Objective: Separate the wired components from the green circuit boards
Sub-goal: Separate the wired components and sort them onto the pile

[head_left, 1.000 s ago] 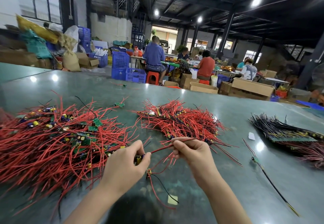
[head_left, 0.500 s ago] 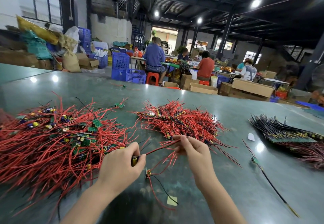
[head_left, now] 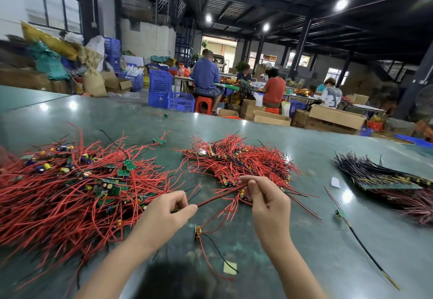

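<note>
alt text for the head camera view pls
Left hand and right hand pinch a taut red wire over a glossy green table, between a large red-wired green board heap and a smaller pile.

Both hands work over the green counter [head_left: 304, 240]: the left hand [head_left: 164, 214] pinches one end of a red wire [head_left: 218, 197], the right hand [head_left: 267, 201] pinches the other (a small component dangles beneath). Red wire heaps [head_left: 70, 195] lie left and ahead.
</note>
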Demonstrator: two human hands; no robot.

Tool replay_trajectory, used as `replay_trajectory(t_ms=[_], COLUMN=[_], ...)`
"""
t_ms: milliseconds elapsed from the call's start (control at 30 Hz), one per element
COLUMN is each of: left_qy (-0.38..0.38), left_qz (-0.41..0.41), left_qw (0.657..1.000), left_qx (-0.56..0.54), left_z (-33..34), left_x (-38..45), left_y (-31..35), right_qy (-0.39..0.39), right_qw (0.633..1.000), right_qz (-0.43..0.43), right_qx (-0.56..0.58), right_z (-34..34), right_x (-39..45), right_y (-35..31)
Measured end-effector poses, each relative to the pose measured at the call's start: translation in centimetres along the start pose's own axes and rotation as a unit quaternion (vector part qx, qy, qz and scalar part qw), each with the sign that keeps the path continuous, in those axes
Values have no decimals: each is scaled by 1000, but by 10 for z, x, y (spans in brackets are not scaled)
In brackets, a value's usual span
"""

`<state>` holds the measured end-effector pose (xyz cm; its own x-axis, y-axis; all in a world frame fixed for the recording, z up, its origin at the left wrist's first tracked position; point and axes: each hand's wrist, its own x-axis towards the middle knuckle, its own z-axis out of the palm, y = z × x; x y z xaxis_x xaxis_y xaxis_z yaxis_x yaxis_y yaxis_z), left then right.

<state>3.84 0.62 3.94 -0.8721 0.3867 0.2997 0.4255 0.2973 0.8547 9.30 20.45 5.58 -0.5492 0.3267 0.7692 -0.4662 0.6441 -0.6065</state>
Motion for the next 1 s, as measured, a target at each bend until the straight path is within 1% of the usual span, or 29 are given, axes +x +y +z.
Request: replay_trajectory(t_ms=[33,67,100,133,167,200,267,300,333,367,400,433,467,533,600,633,667,767,800,833,867,900,933,967,1000], left_qy=[-7,-13,-20,-26,-35,-47,-68,-73,-69,-51,-18,35,103,233,305,320,318,243,217,202,187,177,141,89,30], left_qz=[-3,-6,-10,-15,-18,-22,-26,-28,-30,-34,-36,-31,-22,2,41,50,41,-20,-49,-53,-34,7,36,51,53], left_qw=[1000,1000,1000,999,998,997,996,995,995,996,998,999,994,963,933,921,911,888,883,882,888,901,925,950,965], left_qx=[0,-1,-10,-27,-43,-53,-58,-58,-61,-65,-55,-23,31,137,186,217,258,391,413,422,418,396,350,296,255], left_z=[0,0,1,2,3,5,6,7,7,7,6,4,1,-7,-14,-16,-17,-16,-14,-12,-8,-2,5,13,22], left_x=[0,0,0,0,-1,-1,-3,-4,-4,-4,-3,-3,-3,-3,-2,-1,0,3,3,2,2,1,-1,-4,-7], left_y=[0,0,1,1,3,5,8,9,10,9,8,7,5,5,3,1,-2,-13,-13,-14,-14,-14,-12,-10,-10], right_qy=[9,14,18,19,18,14,7,-2,-15,-30,-41,-44,-41,-32,-24,-17,-7,14,15,14,11,9,7,6,7], right_qw=[998,997,997,999,999,988,938,914,899,895,899,905,910,912,908,906,905,908,908,908,907,907,908,909,909], right_qz=[-39,-59,-54,-18,45,127,265,308,332,340,341,340,342,353,367,372,375,371,371,372,373,374,374,374,373], right_qx=[-39,-54,-53,-29,21,90,222,264,287,287,271,250,232,208,199,199,199,194,193,193,193,192,189,186,185], right_z=[0,0,0,0,1,2,4,4,4,3,3,4,5,7,8,8,7,6,6,7,7,8,9,9,9], right_x=[-1,-1,-1,-2,-2,-2,-1,0,2,2,3,3,3,2,1,1,1,1,1,1,0,0,0,0,0], right_y=[0,1,2,2,2,2,1,1,0,1,1,1,2,4,6,7,9,12,13,15,15,16,17,18,19])
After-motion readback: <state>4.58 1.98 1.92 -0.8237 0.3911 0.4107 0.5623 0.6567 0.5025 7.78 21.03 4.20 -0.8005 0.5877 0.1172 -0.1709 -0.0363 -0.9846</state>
